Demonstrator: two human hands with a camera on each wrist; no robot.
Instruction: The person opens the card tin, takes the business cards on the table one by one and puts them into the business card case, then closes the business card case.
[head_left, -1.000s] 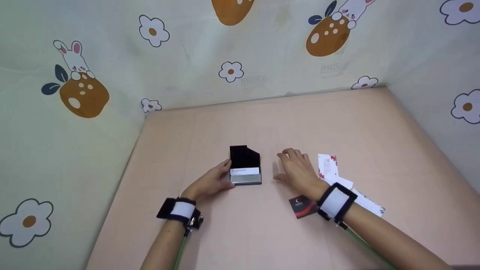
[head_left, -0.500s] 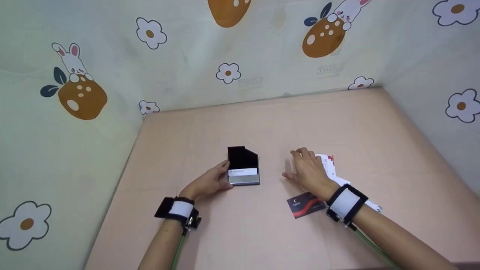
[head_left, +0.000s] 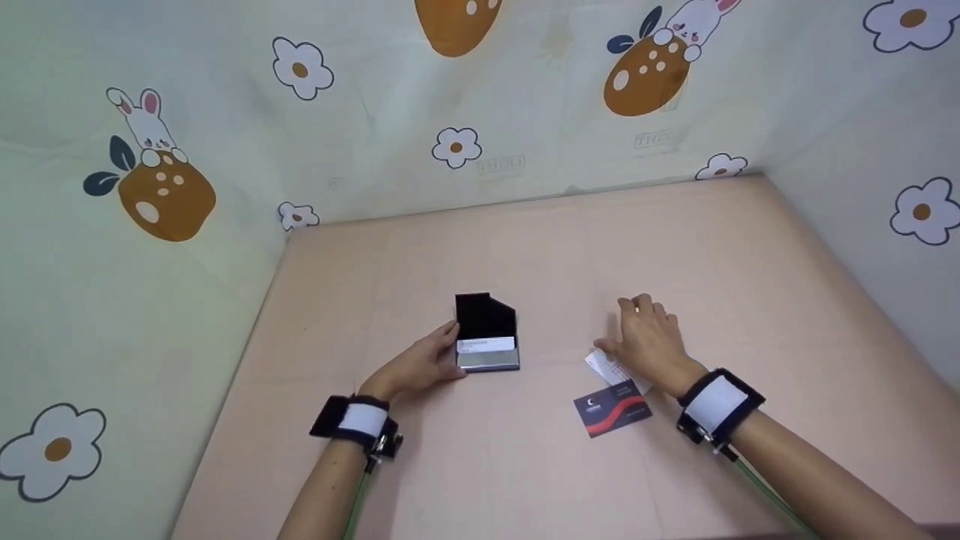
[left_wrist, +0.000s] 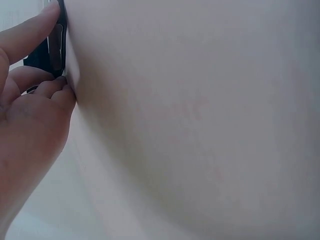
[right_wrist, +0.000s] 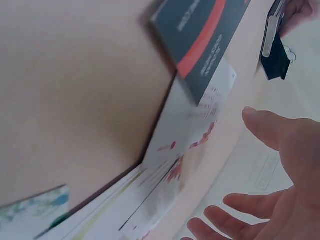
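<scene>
At the centre of the head view stands a card case [head_left: 487, 361], its black lid raised and a white card showing inside. My left hand [head_left: 416, 364] grips the case by its left edge, thumb [left_wrist: 32, 31] on one side and fingers on the other. To the right, my right hand [head_left: 652, 341] hovers over loose cards with nothing in its grasp. Its fingers are spread and loosely bent in the right wrist view. Just below that hand lie a dark card with a red stripe [head_left: 611, 409] and, partly under it, a white card [head_left: 598, 365].
Several overlapping white cards [right_wrist: 135, 200] lie beyond the white one in the right wrist view, with a green-patterned card [right_wrist: 37, 212] beside them. The pink tabletop [head_left: 450, 465] meets a printed wall [head_left: 375, 165] at the back.
My right hand has moved right, off the dark card and over the white ones, which it now mostly hides. More of the dark card shows. The left hand keeps its grip on the case.
</scene>
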